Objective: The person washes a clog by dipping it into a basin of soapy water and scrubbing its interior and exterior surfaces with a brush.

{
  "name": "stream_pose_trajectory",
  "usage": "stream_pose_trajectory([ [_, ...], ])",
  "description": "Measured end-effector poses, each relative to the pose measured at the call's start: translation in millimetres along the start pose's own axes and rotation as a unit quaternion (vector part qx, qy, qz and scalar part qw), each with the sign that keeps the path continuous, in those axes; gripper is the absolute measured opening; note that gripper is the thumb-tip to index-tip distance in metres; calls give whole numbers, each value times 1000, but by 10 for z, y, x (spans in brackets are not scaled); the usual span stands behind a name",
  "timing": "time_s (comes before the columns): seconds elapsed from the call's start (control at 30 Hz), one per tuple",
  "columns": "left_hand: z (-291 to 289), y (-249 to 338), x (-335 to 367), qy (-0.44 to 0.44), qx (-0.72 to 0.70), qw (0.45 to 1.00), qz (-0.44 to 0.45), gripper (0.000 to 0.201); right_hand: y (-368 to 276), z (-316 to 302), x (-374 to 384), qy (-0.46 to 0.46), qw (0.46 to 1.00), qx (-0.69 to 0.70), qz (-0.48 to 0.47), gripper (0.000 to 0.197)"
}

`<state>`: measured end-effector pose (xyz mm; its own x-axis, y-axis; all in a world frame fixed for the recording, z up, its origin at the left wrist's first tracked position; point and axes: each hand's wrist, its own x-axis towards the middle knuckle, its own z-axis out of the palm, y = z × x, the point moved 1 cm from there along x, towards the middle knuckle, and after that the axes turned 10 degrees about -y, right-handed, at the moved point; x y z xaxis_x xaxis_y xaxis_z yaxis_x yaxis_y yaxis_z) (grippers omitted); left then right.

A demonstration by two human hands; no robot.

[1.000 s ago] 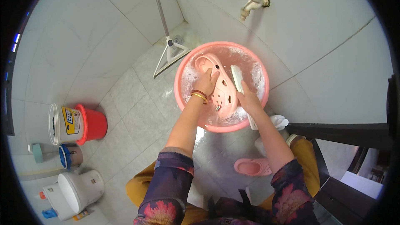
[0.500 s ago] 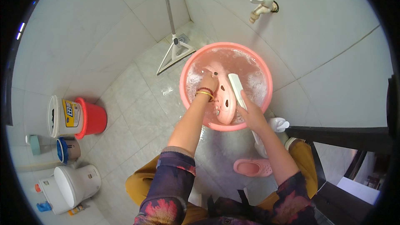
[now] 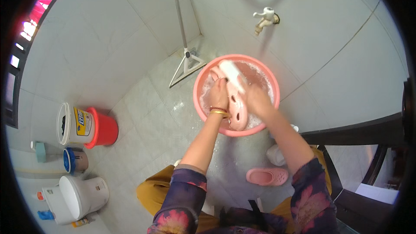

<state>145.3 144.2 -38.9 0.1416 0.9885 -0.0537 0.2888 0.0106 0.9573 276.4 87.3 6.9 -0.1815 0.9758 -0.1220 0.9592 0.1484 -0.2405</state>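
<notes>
I had slid the brush (image 3: 231, 72) up; my left hand (image 3: 219, 96) gripped the clog (image 3: 237, 109), right hand (image 3: 255, 99) clutched the brush; scrubbing unfinished, second clog (image 3: 267, 176) waiting.

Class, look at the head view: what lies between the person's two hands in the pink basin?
A pink clog, held between left hand and right hand, shown in the head view.

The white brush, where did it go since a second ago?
The white brush in the right hand slid from the right side of the pink clog up to its far end, near the back of the pink basin. Nothing was let go: the left hand still holds the clog in the soapy water. The other clog stayed on the floor.
</notes>
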Motion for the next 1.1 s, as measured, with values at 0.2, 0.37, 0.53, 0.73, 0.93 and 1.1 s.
stream_pose_trajectory([
  [0.2,-344,-413,-33,38,-88,995,2,34,-384,237,-761,3,971,233,-47,56],
  [0.37,-455,-551,83,29,-288,957,-23,44,-357,207,-1,56,907,412,69,51],
  [0.53,-442,-631,52,-138,-564,812,-55,49,61,533,-67,-4,869,471,151,63],
  [0.73,-462,-991,65,-76,-179,964,-183,84,-118,920,-51,-72,889,409,193,63],
  [0.93,55,-825,56,-3,-83,989,-122,77,86,920,90,-128,930,269,215,56],
  [1.1,-198,-1673,342,-107,-48,968,-223,46,64,1077,411,-144,938,249,193,54],
])
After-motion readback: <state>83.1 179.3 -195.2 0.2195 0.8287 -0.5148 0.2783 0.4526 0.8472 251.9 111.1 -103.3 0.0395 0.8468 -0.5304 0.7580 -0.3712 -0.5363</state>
